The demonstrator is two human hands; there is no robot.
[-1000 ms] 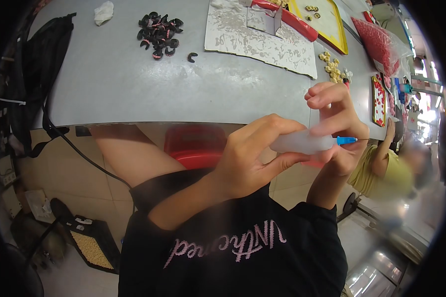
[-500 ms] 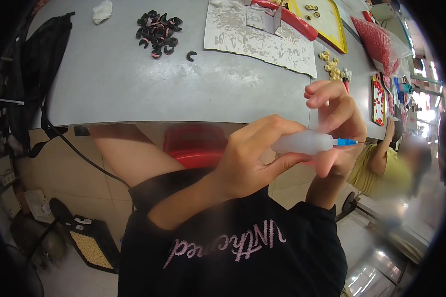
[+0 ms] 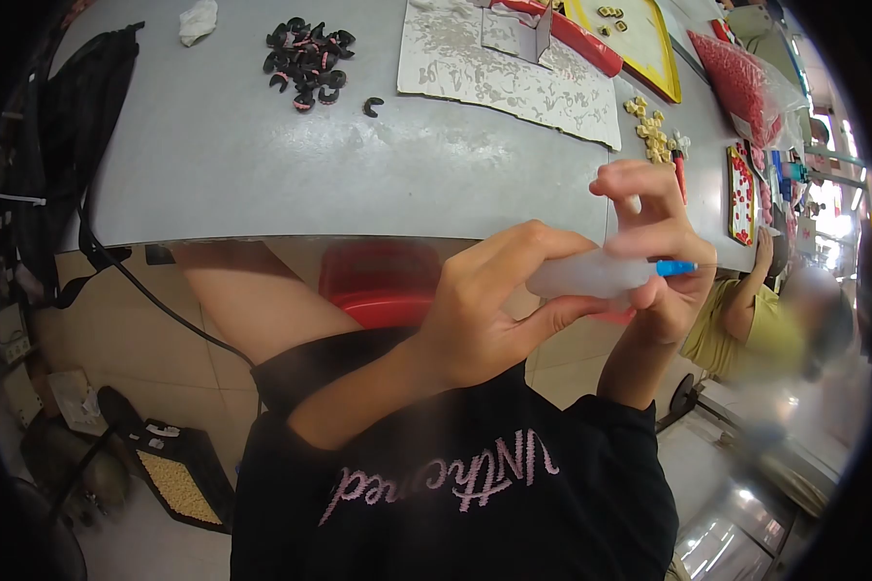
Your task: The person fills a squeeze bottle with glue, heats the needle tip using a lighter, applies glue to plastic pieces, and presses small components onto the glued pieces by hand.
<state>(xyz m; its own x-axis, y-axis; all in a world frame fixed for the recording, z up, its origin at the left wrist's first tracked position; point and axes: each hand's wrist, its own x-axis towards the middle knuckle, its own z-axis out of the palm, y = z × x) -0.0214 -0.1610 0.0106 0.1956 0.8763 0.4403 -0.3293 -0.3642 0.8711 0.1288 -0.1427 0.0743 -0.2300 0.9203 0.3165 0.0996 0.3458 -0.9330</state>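
Note:
My left hand (image 3: 499,295) is closed around a translucent white squeeze bottle (image 3: 576,276), which lies sideways and points right. A blue dispensing needle tip (image 3: 676,268) sits on the bottle's front end; its thin metal needle is hard to see against my palm. My right hand (image 3: 661,228) is at the front of the bottle, with fingers above and below its neck, partly smeared by motion. Its other fingers are curled upward. Both hands are in front of the table edge, above my lap.
On the grey table (image 3: 358,184) lie black curved pieces (image 3: 305,58), a white board (image 3: 513,97), cream-coloured pieces (image 3: 654,131) and a yellow-rimmed tray (image 3: 664,77). Further right are a bag of red material (image 3: 741,87) and a co-worker in a yellow shirt (image 3: 746,334). A red stool (image 3: 378,286) stands below.
My right fingers have closed in on the bottle's neck from above and below. The bottle has shifted slightly left, and my left hand keeps its hold.

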